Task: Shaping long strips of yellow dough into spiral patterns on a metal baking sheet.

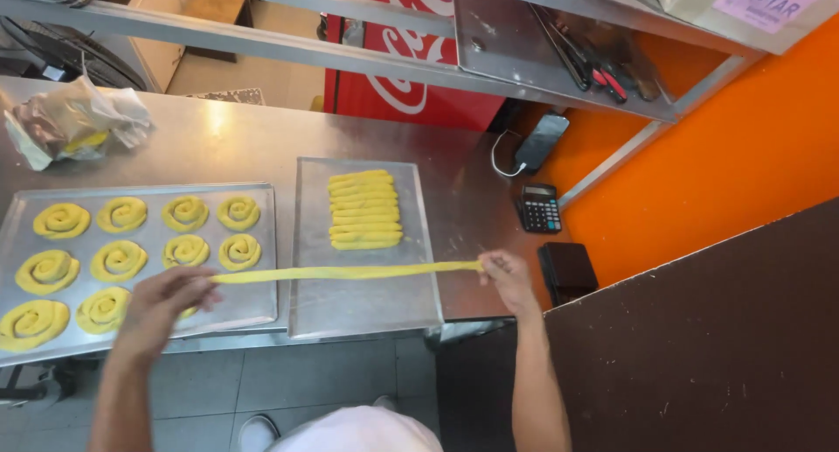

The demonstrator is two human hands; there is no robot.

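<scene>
the left hand (162,302) and the right hand (505,275) hold one long yellow dough strip (345,273) stretched between them. the strip runs almost level, just above the near part of the right tray (367,308), and its left end passes over the near right corner of the left tray (253,308). the left grip is pinched on the strip's left end, fingers curled around it. the right grip is pinched on the right end, fingertips pressed together on the dough, just past the right tray's edge.

on the right tray, farther from the person, lies a stack of short dough sticks (364,209), side by side and touching, well apart from the stretched strip. the left tray carries dough spirals (118,260) in rows; the nearest spirals sit just beside and partly under the left hand.

both trays rest on a steel desk (262,137). at the desk's far left lies a crumpled plastic bag (77,120). to the right, near the orange wall (725,163), are a calculator (539,208), a phone (542,142) with a white cable, and a dark box (568,270) just beside the right hand. a steel shelf (559,59) hangs above the desk, holding utensils with red and black handles. a red cooler (406,85) stands behind the desk.
</scene>
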